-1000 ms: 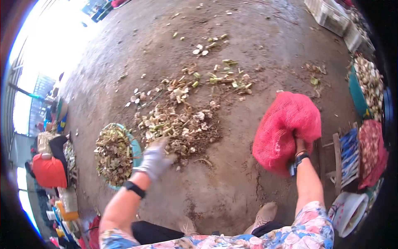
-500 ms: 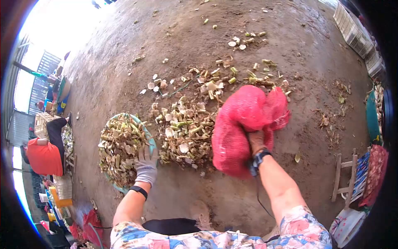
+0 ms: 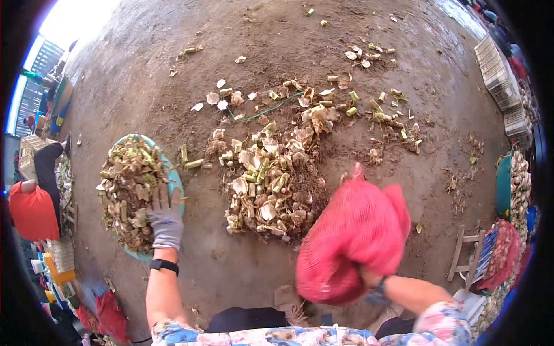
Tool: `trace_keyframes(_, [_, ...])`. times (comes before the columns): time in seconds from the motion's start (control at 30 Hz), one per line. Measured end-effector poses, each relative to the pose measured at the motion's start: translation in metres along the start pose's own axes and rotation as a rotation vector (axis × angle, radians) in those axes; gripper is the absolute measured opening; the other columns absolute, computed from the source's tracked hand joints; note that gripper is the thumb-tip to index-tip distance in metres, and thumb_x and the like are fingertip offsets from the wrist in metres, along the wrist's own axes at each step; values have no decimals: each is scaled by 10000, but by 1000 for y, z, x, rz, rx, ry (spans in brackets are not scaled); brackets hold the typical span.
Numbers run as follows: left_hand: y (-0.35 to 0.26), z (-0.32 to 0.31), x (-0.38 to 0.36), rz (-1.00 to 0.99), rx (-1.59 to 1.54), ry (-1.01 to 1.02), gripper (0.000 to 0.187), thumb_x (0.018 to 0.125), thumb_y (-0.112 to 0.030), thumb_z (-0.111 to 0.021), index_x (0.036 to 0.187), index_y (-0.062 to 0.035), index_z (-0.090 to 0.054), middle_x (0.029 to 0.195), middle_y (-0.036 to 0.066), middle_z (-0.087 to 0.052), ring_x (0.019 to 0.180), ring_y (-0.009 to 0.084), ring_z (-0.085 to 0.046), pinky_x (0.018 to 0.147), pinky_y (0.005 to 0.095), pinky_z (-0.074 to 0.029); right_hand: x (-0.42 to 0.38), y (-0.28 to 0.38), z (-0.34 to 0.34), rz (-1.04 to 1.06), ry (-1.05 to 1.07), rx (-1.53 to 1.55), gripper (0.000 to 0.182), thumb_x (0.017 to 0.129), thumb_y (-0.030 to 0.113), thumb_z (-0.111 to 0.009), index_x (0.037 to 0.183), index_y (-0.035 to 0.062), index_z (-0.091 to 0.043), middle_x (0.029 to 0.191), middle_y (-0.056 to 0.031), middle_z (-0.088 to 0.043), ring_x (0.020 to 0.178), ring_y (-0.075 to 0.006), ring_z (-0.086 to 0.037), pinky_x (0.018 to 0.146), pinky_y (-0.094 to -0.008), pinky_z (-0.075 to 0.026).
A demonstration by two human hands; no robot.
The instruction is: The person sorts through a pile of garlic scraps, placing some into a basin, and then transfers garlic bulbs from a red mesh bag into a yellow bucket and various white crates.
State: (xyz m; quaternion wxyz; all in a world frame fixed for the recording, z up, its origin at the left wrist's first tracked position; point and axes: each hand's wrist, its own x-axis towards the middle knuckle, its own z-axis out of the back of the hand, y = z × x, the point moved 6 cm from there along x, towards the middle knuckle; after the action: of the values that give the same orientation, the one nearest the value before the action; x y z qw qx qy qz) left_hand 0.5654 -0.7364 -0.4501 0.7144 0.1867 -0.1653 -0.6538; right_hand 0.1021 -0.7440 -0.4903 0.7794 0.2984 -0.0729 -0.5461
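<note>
My left hand, in a light glove, lies over the near right rim of a round teal basin. Its fingers reach inside over the dry trimmings that heap the basin. A bunched red mesh bag hangs from my right hand; most of that hand is hidden behind the mesh. Between the two hands lies a pile of cut stalks and papery husks on the ground, with the bag just to its right.
Loose stalk pieces and a green string are scattered beyond the pile. At left sits a person in an orange top. White crates, a small wooden stool and a heap of bulbs line the right side.
The basin has shifted left, away from the pile, with my left hand at its rim. My right hand has drawn the red mesh bag nearer to my body. The camera view has turned slightly.
</note>
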Motion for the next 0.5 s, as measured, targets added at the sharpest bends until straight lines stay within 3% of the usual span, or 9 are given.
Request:
trace_keyframes(0.07, [12, -7, 14, 48, -53, -10, 515, 827, -151, -494, 1340, -185, -450, 1438, 135, -369, 1303, 341, -365, 933, 510, -324, 26, 42, -58, 40, -39, 0, 456, 919, 289, -487, 1301, 40, -471, 1337, -152, -499, 1213, -321, -476, 1014, -425, -365])
trace_keyframes(0.13, [7, -14, 13, 41, -63, -26, 517, 826, -141, -497, 1339, -181, -449, 1436, 137, -371, 1296, 345, -373, 926, 512, -328, 50, 20, -71, 49, -45, -10, 454, 920, 289, -485, 1301, 43, -472, 1342, -153, -494, 1219, -320, -471, 1019, -423, -362])
trace_keyframes(0.33, [12, -13, 19, 64, -193, -62, 576, 797, -89, -527, 1356, -174, -417, 1443, 141, -355, 1318, 357, -346, 902, 532, -348, 227, 96, -116, 142, -215, -123, 449, 921, 289, -478, 1303, 52, -475, 1359, -156, -477, 1236, -318, -455, 1035, -418, -350])
trace_keyframes(0.37, [14, -12, 21, 79, -245, 15, 628, 783, -102, -551, 1384, -188, -389, 1462, 146, -322, 1338, 354, -309, 917, 547, -334, 256, 106, -112, 158, -259, -152, 449, 921, 289, -477, 1303, 53, -475, 1362, -156, -474, 1238, -318, -453, 1037, -417, -349])
trace_keyframes(0.4, [17, -14, 20, 94, -297, 103, 683, 768, -115, -575, 1412, -202, -362, 1481, 151, -289, 1358, 352, -272, 932, 561, -319, 264, 100, -105, 179, -292, -181, 448, 922, 289, -476, 1303, 54, -475, 1365, -156, -472, 1241, -317, -450, 1040, -416, -347])
trace_keyframes(0.47, [18, -20, 21, 78, -309, 42, 665, 771, -107, -561, 1402, -202, -371, 1479, 153, -292, 1360, 358, -269, 925, 559, -326, 267, 125, 28, -77, -306, 586, 440, 913, 301, -468, 1294, 83, -495, 1354, -163, -477, 1251, -314, -439, 1062, -405, -322])
trace_keyframes(0.5, [19, -24, 18, 69, -288, 11, 648, 774, -99, -546, 1392, -202, -380, 1477, 156, -296, 1362, 363, -267, 917, 556, -332, 260, 131, 78, 56, -318, 438, 431, 900, 297, -488, 1280, 93, -509, 1335, -166, -493, 1247, -313, -444, 1059, -402, -325])
